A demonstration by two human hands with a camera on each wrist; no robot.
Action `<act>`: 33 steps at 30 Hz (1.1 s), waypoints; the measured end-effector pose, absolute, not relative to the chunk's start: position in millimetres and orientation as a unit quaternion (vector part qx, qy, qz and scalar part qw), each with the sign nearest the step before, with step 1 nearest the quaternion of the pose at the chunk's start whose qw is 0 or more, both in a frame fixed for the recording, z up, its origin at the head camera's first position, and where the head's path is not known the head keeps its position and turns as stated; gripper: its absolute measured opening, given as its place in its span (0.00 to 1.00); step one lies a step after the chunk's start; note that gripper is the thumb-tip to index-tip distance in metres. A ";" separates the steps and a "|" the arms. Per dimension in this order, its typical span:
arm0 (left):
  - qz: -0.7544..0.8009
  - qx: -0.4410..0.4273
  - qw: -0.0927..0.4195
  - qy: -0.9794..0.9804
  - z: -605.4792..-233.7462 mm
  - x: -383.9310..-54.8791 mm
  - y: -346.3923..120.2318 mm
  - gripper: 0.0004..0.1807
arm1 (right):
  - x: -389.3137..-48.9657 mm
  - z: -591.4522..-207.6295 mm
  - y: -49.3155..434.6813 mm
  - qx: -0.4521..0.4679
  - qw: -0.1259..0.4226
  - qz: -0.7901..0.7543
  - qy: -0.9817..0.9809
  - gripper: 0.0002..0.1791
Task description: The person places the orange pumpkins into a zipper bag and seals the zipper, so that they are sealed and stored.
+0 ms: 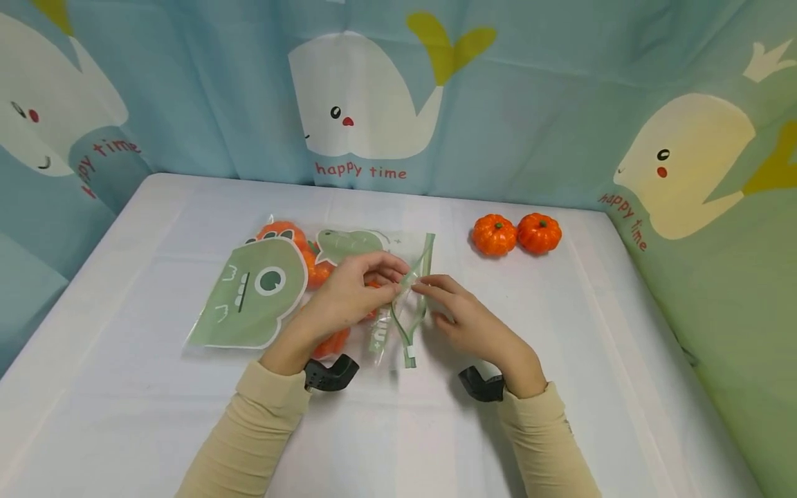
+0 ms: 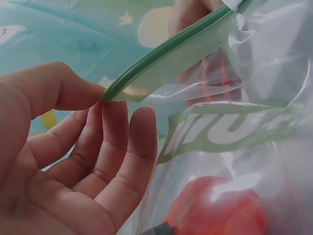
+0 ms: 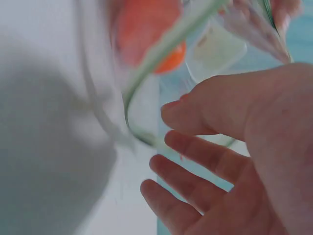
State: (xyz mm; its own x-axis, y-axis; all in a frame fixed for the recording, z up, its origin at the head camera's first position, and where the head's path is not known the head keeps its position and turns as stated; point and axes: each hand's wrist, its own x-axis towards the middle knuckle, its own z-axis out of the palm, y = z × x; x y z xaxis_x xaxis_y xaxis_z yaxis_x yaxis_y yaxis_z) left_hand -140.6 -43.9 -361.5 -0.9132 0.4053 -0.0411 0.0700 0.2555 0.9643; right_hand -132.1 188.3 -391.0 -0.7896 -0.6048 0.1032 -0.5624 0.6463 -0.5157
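The left hand [image 1: 351, 287] reaches over the zip bag [image 1: 252, 301], its thumb and a fingertip pinched on the green zip strip [image 2: 166, 51] that edges the mouth. The right hand [image 1: 473, 321] is just outside that mouth, thumb and fingers spread apart; its fingertips come so close to the rim that I cannot tell whether they touch.

The bag lies on the surface [image 1: 386, 443] with its long axis running sideways, closed end to the left and mouth to the right. The mouth itself runs near to far, its two edges bowed apart between the hands, the white slider [image 1: 410, 351] at the bag's near corner.

Orange pumpkins [image 1: 281, 229] show inside the bag, to the left of its mouth. Two more, a left one [image 1: 494, 236] and a right one [image 1: 539, 233], sit side by side outside, beyond the bag's far right corner; the right hand is the nearer to both.
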 end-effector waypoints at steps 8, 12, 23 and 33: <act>0.596 0.155 0.142 0.775 -363.1 -140.8 -43.4 0.13 | -145.1 -386.9 213.5 -0.239 -0.011 -0.288 0.927 0.21; 0.594 0.151 0.142 0.777 -363.9 -140.0 -44.0 0.13 | -152.2 -384.8 221.9 -0.207 -0.031 -0.282 0.936 0.21; 0.592 0.150 0.137 0.780 -363.8 -140.2 -45.4 0.12 | -180.7 -378.3 238.1 -0.129 -0.153 -0.235 0.951 0.22; 0.595 0.156 0.136 0.777 -363.3 -138.8 -45.4 0.12 | -207.8 -386.0 250.8 -0.034 -0.145 -0.195 0.970 0.29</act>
State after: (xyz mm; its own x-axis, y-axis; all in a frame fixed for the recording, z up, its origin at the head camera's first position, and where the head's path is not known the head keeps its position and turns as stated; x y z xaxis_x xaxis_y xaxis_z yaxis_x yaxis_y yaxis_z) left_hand -138.8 -45.4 -363.3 -0.9141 0.4046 -0.0253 0.0810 0.2434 0.9665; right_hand -207.8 250.8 -386.0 -0.9560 -0.0092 0.2934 -0.1217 0.9220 -0.3675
